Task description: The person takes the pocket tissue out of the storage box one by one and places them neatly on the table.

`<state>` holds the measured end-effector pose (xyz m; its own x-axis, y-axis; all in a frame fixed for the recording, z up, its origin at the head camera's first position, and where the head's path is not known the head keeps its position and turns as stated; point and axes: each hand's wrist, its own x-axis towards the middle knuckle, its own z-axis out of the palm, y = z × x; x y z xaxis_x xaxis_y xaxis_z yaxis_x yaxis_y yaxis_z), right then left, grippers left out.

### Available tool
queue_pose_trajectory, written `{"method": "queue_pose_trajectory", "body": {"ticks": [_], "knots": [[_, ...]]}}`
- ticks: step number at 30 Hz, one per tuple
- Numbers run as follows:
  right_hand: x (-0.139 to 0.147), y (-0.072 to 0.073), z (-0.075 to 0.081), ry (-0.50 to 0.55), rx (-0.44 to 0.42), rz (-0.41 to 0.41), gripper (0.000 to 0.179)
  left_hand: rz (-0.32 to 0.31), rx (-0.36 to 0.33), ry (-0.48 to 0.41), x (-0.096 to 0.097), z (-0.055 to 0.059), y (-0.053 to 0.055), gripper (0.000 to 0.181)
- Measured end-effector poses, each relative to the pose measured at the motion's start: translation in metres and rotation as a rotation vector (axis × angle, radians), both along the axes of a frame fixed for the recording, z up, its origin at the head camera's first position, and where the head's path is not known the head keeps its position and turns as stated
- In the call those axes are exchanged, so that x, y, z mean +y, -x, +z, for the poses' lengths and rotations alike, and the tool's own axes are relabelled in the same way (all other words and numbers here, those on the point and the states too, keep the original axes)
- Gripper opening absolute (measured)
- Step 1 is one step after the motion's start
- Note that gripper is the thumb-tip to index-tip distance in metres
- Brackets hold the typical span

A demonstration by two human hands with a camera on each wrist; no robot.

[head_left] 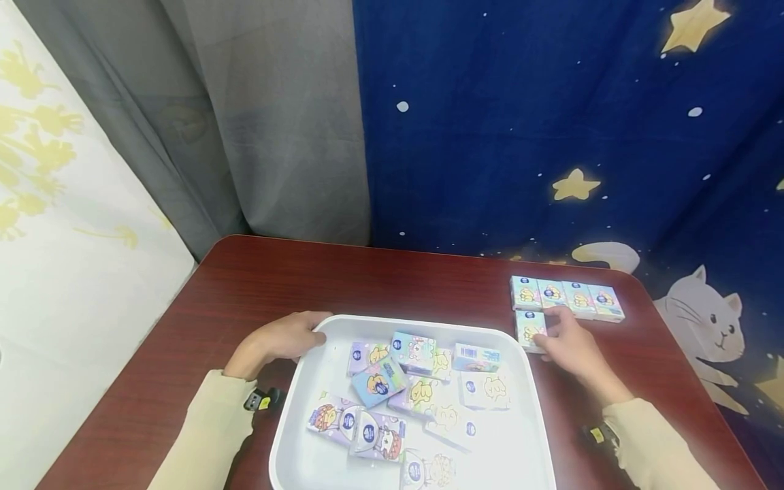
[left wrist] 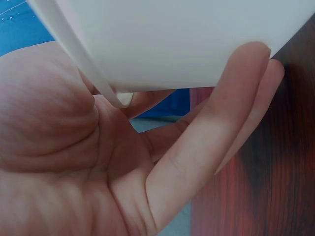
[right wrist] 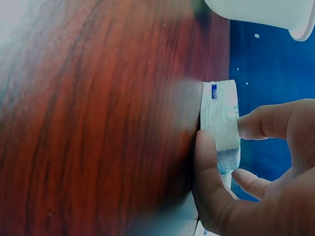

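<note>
My left hand grips the far left corner of a white plastic tub. In the left wrist view the thumb side lies over the rim and the fingers reach under it along the tub's outer wall. To the right of the tub, my right hand pinches a small tissue pack in pale blue and white wrap. This pack is at the table surface, its near end against the front of a row of similar packs.
Inside the tub lie several loose tissue packs, some purple, some blue, a few overlapping. The dark red wooden table ends at a grey curtain and a blue starry curtain.
</note>
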<state>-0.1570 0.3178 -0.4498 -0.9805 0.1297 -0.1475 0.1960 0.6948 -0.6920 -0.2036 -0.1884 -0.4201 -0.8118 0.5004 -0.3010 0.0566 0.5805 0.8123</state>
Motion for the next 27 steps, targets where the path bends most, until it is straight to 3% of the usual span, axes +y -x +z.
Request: {"method": "queue_pose_trajectory", "body": {"ticks": [17,27], "knots": [[0.005,0.008,0.0,-0.015,-0.031,-0.011,0.062,-0.012,0.007,0.021,0.001,0.001,0.002,0.036],[0.004,0.011,0.012,-0.08,0.026,-0.027,0.047,-0.009,0.001,0.022,0.0,0.0,0.003,0.038]]}}
